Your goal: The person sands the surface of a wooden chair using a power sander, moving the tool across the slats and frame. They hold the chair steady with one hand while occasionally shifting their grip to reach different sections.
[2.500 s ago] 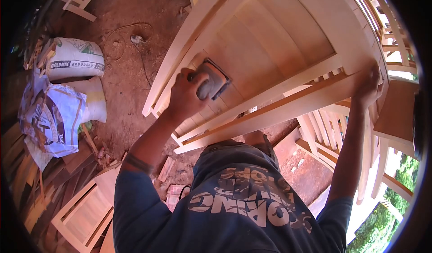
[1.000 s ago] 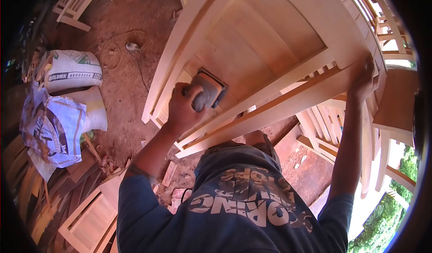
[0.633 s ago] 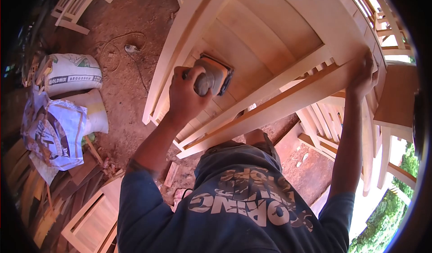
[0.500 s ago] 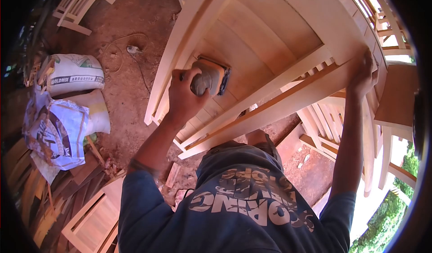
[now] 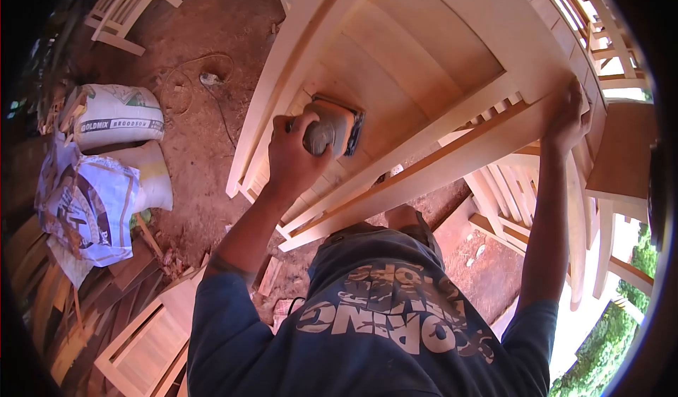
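My left hand [image 5: 295, 150] is wrapped round the rounded grey top of a sander [image 5: 330, 127]. The dark-edged pad of the sander faces the inner boards of a large pale wooden panel [image 5: 417, 51], close to its left rail. Over at the right, my right hand [image 5: 567, 118] grips the upper end of a wooden rail [image 5: 452, 164] on the same piece, fingers folded over the edge. Slats show between this rail and the panel. The underside of the pad is hidden.
Filled sacks [image 5: 119, 117] and a crumpled white bag [image 5: 99, 206] lie at the left. A cord [image 5: 224, 118] runs over the dirt floor. Wood pieces [image 5: 67, 305] are piled at the lower left; slatted frames [image 5: 512, 189] stand at the right.
My left hand and the sander have shifted slightly right and down along the panel. My right hand has stayed on the rail.
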